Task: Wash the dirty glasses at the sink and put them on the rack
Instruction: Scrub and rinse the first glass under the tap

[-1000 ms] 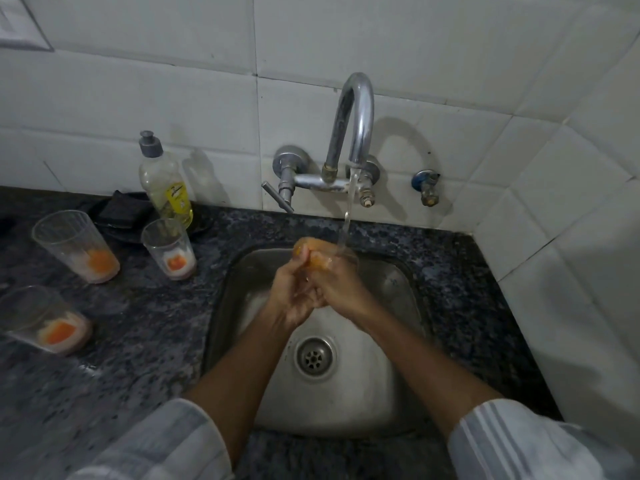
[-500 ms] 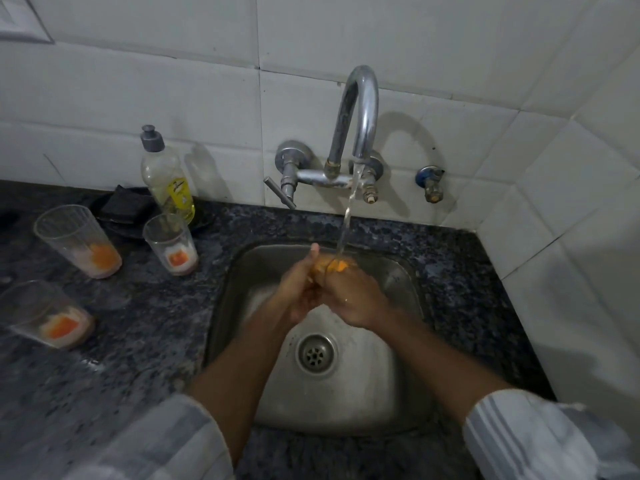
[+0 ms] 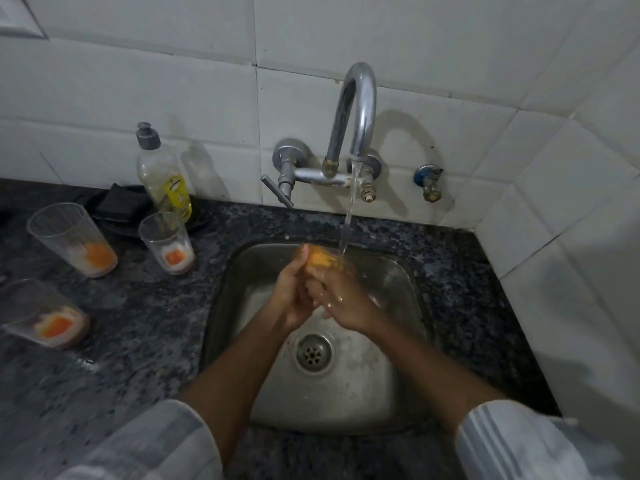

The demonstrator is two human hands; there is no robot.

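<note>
Over the steel sink (image 3: 398,403) both my hands hold one clear glass (image 3: 327,260) with orange residue, right under the running stream from the tap (image 3: 358,109). My left hand (image 3: 292,294) wraps the glass from the left. My right hand (image 3: 341,301) grips it from the right and below. Most of the glass is hidden by my fingers. Three more dirty glasses with orange and white dregs wait on the dark counter at left: a tall glass (image 3: 71,239), a short glass (image 3: 168,242) and a tilted glass (image 3: 43,315). No rack is in view.
A dish soap bottle (image 3: 162,176) stands against the tiled wall behind the short glass, beside a black object (image 3: 119,206) on the counter. A small valve (image 3: 429,183) sticks out of the wall right of the tap. The drain (image 3: 314,351) lies below my hands.
My hands and the glass have stayed under the stream, with my fingers shifting around it. The view has moved slightly.
</note>
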